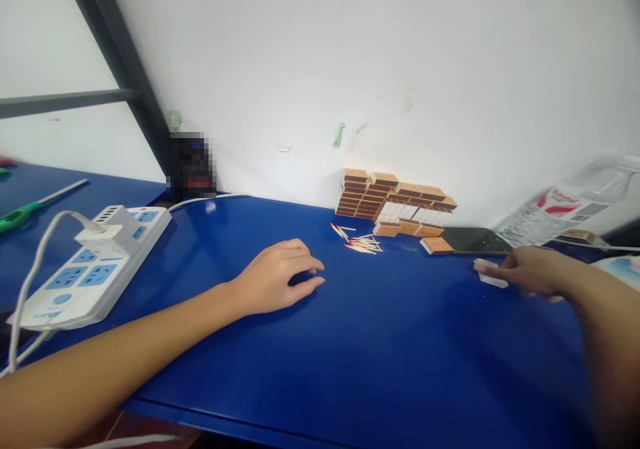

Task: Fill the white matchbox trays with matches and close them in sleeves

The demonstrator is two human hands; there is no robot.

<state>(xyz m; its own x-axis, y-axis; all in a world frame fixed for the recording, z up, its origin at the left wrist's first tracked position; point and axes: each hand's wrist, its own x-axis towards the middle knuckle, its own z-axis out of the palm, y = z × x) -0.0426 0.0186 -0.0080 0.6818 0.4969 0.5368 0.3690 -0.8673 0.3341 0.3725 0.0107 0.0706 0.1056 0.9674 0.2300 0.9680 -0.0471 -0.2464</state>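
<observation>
On the blue table (350, 355), my left hand (280, 275) rests near the middle, its thumb and fingers apart with nothing between them. My right hand (537, 272) is at the right, thumb and fingers closed on a small white box (491, 273) at the table surface. Stacked matchboxes (357, 195) stand against the wall, with brown sides on the left and white ones further right. Loose matches (364, 243) lie in front of the stack. A single matchbox (435, 245) lies beside a dark flat phone-like object (473, 240).
A clear plastic bottle (560, 202) lies tilted at the back right. At the left are a white power strip (95, 269) with a plugged-in adapter and cable, and a green lighter-like tool (23, 216). A dark pixelated object (193, 165) stands by the wall.
</observation>
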